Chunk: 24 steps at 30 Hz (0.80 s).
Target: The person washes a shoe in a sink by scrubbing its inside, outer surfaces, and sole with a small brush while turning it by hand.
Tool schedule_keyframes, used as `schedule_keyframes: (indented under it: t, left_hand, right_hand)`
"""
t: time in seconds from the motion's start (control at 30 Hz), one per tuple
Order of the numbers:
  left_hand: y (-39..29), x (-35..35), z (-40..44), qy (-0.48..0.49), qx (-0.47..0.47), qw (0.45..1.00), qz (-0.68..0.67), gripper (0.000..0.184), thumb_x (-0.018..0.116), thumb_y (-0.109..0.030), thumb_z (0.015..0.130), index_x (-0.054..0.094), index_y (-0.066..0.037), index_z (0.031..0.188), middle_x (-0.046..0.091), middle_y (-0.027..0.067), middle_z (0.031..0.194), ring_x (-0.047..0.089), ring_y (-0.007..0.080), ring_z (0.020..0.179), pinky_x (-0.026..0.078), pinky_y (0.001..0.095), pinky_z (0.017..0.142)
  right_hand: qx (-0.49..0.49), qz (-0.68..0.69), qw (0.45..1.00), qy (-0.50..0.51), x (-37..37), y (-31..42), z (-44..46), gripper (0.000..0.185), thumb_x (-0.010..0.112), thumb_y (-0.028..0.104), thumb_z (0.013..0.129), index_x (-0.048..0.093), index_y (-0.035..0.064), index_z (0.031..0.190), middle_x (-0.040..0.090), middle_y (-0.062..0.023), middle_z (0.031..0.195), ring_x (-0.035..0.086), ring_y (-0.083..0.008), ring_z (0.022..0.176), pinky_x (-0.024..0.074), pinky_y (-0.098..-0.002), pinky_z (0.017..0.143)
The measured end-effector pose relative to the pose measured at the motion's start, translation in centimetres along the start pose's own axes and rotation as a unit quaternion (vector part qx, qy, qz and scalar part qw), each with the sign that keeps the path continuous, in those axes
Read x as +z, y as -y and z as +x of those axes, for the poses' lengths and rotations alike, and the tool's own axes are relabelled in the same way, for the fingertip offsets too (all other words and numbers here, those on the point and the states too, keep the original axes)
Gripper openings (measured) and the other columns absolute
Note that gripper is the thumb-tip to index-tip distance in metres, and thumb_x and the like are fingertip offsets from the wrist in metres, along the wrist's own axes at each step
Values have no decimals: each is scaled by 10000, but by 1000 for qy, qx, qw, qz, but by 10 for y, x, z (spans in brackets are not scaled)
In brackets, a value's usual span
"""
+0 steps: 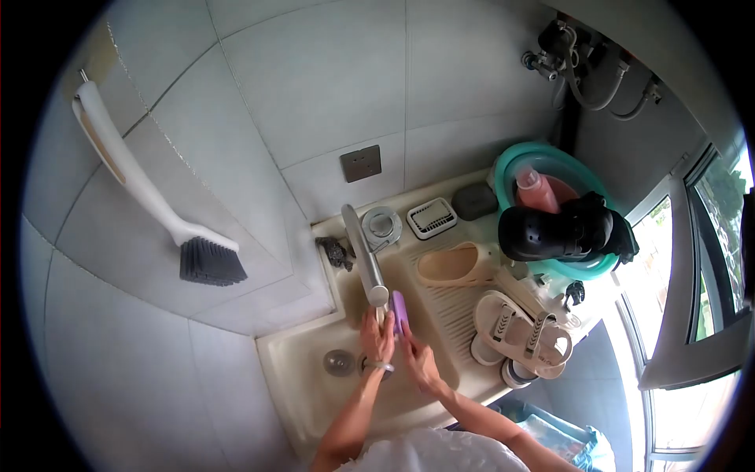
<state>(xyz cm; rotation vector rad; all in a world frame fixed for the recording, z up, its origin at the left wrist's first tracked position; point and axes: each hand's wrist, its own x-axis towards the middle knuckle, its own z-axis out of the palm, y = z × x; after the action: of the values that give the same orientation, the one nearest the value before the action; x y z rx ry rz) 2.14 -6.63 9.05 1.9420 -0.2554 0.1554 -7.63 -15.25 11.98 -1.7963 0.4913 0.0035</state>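
Observation:
Under the tap (366, 256), my two hands are close together over the sink (303, 385). My right hand (421, 363) is closed round the lower end of a long purple thing (400, 311), perhaps a brush; its working face does not show. My left hand (377, 337), with a bracelet at the wrist, is curled right below the spout. Something pale shows at its fingertips, either running water or a small object; I cannot tell which. The drain (340, 363) lies left of my left wrist.
On the ribbed drainboard to the right lie a beige clog (450, 266) and pale sandals (515, 334). A teal basin (511, 161) holds a pink bottle (535, 191) and a black shoe-like thing (550, 234). A soap dish (431, 218) stands behind. A long-handled brush (141, 177) hangs left.

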Motion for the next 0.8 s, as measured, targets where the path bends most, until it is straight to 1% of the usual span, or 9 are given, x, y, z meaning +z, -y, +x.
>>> schedule_keyframes:
  t: [0.1,0.17,0.2,0.37,0.43,0.47,0.53,0.67,0.8]
  left_hand:
    - [14,9,19,6,-51,998,-39,509,395,-458,953,513,-7,1156,547,250,1089,500,449,1016,390,499,885]
    - [33,9,34,28,-169,957,-234,512,442,-462,955,554,-21,1191,596,139,1044,567,243,956,446,331,842]
    - [51,14,38,31,-128,977,-168,495,398,-401,968,517,32,1177,595,234,1125,583,345,991,436,424,857]
    - [45,12,34,1,-123,992,13,448,397,-384,980,570,9,1108,653,193,964,624,310,867,475,385,758]
    - [36,1,38,18,-223,974,-35,458,383,-398,989,578,2,1098,653,166,957,618,284,882,472,378,786]
    - [34,-2,39,-8,-209,976,-51,460,381,-401,993,583,-1,1093,649,152,959,611,262,893,469,369,798]
    - [35,-4,42,-25,-220,969,-110,461,378,-402,1000,596,-5,1082,641,119,982,590,210,919,458,345,825]
    - [33,-12,31,-11,-192,970,-147,433,390,-369,1001,561,7,1130,634,104,993,578,184,908,470,339,791]
    - [18,-16,-3,-50,-60,995,64,351,420,-258,986,487,-21,1236,587,235,1144,570,414,1041,456,453,849]
  right_hand:
    - [-31,48,998,-6,9,0,-1,431,432,271,982,425,128,1389,419,-126,597,387,-93,582,396,-302,520]
    - [-61,79,995,2,14,5,-14,427,435,251,982,418,130,1391,363,-127,642,389,-83,632,402,-285,557]
    - [-56,84,995,4,15,12,-16,424,444,238,979,422,133,1389,343,-117,662,389,-85,642,404,-285,568]
    - [-46,67,996,-28,22,20,51,399,444,214,979,457,99,1361,543,-182,748,469,-97,687,453,-290,645]
    - [-51,108,993,-13,33,14,39,390,434,197,982,465,91,1356,617,-198,793,509,-91,731,476,-293,693]
    - [-108,105,988,8,34,11,22,428,440,195,984,396,32,1378,559,32,796,433,-74,746,430,-268,654]
    - [-137,79,987,-13,39,16,2,420,444,189,977,419,35,1367,436,53,821,434,-73,745,444,-262,665]
    - [-61,28,998,-13,46,-10,47,384,467,226,962,484,62,1309,438,-187,700,472,-142,688,454,-314,599]
    - [-18,-44,997,-63,66,-79,82,346,465,297,942,597,61,1158,600,-288,803,637,-426,793,478,-436,620]
